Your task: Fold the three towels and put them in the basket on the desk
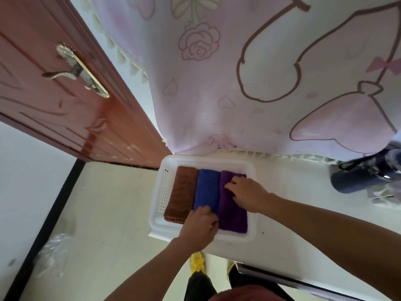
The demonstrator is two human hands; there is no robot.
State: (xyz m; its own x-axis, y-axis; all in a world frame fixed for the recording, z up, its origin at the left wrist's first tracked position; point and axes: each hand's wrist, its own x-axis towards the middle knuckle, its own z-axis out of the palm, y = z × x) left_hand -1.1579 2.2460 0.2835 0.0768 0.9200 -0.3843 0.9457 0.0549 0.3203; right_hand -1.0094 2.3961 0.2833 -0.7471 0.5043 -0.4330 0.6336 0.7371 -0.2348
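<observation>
A white plastic basket point(161, 193) sits at the left end of the white desk. Three folded towels lie side by side inside it: a brown towel point(181, 193) on the left, a blue towel point(206, 187) in the middle and a purple towel point(232, 216) on the right. My left hand point(200, 225) rests at the near end of the blue towel, fingers curled on its edge by the purple one. My right hand point(247, 195) lies on top of the purple towel, fingers spread and pressing down near its far end.
A pink patterned cloth point(249, 72) hangs behind the desk. A red-brown door with a metal handle point(71, 71) stands to the left. A dark blue cylinder point(355, 181) lies at the right on the desk point(293, 224). Clear plastic wrap point(52, 255) lies on the floor.
</observation>
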